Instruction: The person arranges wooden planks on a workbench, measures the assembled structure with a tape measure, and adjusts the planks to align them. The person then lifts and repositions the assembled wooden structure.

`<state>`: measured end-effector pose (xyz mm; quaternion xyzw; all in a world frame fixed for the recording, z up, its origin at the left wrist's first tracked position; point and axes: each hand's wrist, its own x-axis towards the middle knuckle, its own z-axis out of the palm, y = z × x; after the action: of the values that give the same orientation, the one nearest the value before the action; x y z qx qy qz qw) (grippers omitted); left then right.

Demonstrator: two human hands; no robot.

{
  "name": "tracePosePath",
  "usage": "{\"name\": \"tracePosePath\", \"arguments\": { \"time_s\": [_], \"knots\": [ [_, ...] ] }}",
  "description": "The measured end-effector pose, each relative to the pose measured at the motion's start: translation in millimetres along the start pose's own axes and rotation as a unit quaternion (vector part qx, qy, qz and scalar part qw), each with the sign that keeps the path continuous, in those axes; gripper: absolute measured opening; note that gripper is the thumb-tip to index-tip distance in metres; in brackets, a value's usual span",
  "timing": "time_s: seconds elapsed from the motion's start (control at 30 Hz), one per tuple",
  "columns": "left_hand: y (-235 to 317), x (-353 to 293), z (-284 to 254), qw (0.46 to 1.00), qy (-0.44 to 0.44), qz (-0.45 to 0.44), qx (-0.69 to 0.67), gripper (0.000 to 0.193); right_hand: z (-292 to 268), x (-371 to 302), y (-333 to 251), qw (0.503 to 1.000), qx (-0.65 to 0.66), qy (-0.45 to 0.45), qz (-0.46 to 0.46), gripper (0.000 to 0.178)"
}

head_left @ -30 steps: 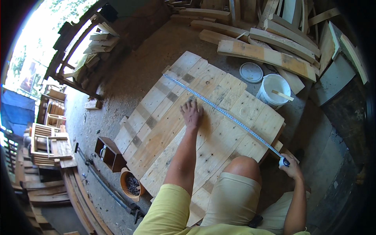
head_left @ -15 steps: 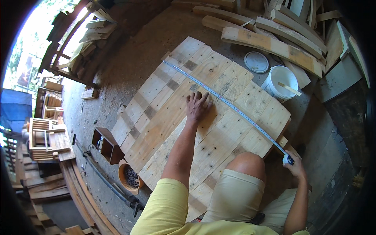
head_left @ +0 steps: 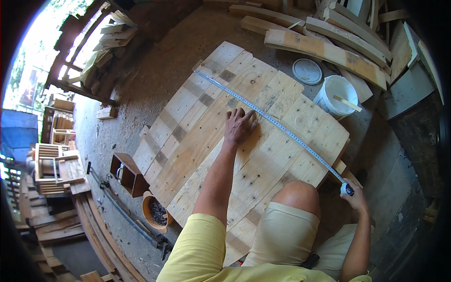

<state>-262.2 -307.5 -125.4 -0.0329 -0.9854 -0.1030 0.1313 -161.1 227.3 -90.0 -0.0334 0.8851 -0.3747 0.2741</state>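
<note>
At four o'clock, right hand [head_left: 357, 199] grips tape measure [head_left: 346, 189], apparently for tautness; loosely spread left hand [head_left: 238, 127] seemingly steadies plank panel [head_left: 266, 157].

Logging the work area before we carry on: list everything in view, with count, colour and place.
panel: 1, pale wood, centre
tape: 1, white and dark case, pale blade across panel
bucket: 1, white, right of panel
stick: 1, pale, in bucket
lid: 1, whitish, floor, left of bucket
lumber: many, pale, upper right
grey board: 1, right
rack: 1, dark, upper left
block: 1, pale, floor, left
tarp: 1, blue, left edge
slatted frames: several, pale, left
planks: several, brown, lower left
clamp: 1, dark, floor, left
box: 1, brown, left of panel
tub: 1, orange, below box
shirt: 1, yellow, bottom
shorts: 1 pair, beige, bottom
left hand: 1, bare, on panel
right hand: 1, bare, holding tape
</note>
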Motion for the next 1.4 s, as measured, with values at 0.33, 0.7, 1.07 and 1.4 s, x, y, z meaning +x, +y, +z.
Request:
{"name": "tracePosePath", "arguments": {
  "time_s": [0.33,0.7,1.07,1.4],
  "knots": [
    [0.7,0.6,-2.7,1.0,-0.02,-0.02,0.003,0.045,1.8,0.4,-5.0,1.0,-0.008,0.002,0.008,0.066],
    [-1.7,1.5,-0.7,1.0,-0.015,-0.014,-0.005,0.041,15.4,14.2,-12.0,0.997,-0.078,0.018,0.022,0.051],
    [-3.5,-0.2,0.0,1.0,-0.012,-0.018,-0.007,0.039,20.3,17.3,-15.7,0.996,0.07,-0.014,0.047,0.037],
    [-2.9,0.2,0.8,1.0,-0.019,-0.021,0.001,0.04,22.0,12.9,-30.3,0.998,-0.051,0.034,0.005,0.041]
  ]
}}
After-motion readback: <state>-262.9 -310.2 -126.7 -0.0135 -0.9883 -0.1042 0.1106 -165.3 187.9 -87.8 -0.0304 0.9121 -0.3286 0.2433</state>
